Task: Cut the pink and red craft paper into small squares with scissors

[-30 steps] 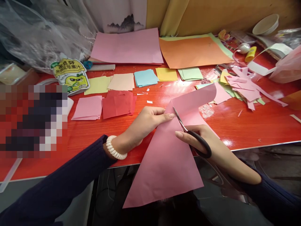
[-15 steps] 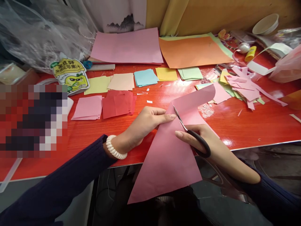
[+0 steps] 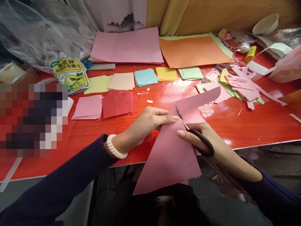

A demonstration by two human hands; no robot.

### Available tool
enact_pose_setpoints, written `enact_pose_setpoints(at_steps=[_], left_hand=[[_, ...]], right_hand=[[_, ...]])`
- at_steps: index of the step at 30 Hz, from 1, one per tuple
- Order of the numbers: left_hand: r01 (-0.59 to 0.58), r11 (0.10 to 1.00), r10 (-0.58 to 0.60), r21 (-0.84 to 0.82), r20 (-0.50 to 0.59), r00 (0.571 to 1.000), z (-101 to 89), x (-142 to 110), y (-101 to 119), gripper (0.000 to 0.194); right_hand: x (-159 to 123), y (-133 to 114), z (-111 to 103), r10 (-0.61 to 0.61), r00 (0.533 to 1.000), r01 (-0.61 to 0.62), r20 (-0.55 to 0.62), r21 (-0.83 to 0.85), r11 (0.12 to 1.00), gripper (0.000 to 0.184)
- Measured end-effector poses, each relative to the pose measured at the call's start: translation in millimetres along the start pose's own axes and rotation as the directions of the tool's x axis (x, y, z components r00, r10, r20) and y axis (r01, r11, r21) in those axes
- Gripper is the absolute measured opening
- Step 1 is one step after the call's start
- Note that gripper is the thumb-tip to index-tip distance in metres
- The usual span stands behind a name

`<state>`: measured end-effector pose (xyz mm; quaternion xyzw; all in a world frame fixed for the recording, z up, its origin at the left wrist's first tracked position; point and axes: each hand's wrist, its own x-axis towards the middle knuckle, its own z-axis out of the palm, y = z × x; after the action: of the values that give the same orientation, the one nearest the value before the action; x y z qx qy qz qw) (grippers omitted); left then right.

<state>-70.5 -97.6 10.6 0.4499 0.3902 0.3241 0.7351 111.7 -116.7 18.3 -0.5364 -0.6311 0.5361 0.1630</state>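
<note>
My left hand (image 3: 150, 124) pinches a large pink paper sheet (image 3: 170, 160) near its upper edge, thumb on top. The sheet hangs past the table's front edge, and a strip of it curls away to the upper right. In my right hand (image 3: 204, 138) is a pair of black-handled scissors (image 3: 201, 138), its fingers in the loops. The blades lie at the cut in the paper, just right of my left thumb. How far apart the blades are, I cannot make out.
Small squares of coloured paper, among them red (image 3: 118, 103) and blue (image 3: 145, 77), lie along the red table (image 3: 94, 131). Pink scraps (image 3: 244, 88) are heaped at right. Large pink (image 3: 127, 45) and orange sheets (image 3: 192, 50) lie at the back. A yellow-green pouch (image 3: 71, 75) stands left.
Both hands, the scissors and the pink sheet have shifted slightly to the right. The sheet's lower corner has risen a little, and the curled strip reaches farther right.
</note>
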Motion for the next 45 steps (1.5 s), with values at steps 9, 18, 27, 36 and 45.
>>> enact_pose_setpoints(at_steps=[9, 18, 27, 36, 45], left_hand=[[0.006, 1.000, -0.006, 0.002, 0.016, 1.000, -0.7, -0.8, -0.2, 0.021], [0.001, 1.000, -0.001, 0.006, 0.007, 1.000, 0.9, -1.3, -0.2, 0.021], [-0.009, 0.999, 0.009, -0.031, 0.002, 1.000, 2.9, -1.4, -0.2, 0.023], [0.051, 0.998, -0.049, 0.028, -0.062, 0.997, -4.7, 1.5, 1.2, 0.022], [0.034, 0.991, -0.023, 0.131, -0.087, 0.996, -17.4, 2.2, 6.4, 0.022]], right_hand=[[-0.1, -2.0, 0.4, -0.026, 1.000, 0.026, -0.007, 0.038, 0.999, 0.044], [1.9, 0.6, 0.5, -0.035, 0.999, 0.036, -0.010, 0.034, 0.999, 0.044], [3.2, -3.2, -0.2, -0.049, 0.999, 0.050, -0.009, 0.022, 0.999, 0.044], [14.8, 0.4, -0.5, 0.009, 1.000, -0.010, 0.007, 0.071, 0.997, 0.045], [19.3, 0.5, -2.4, -0.054, 0.998, 0.050, 0.029, 0.119, 0.992, 0.044]])
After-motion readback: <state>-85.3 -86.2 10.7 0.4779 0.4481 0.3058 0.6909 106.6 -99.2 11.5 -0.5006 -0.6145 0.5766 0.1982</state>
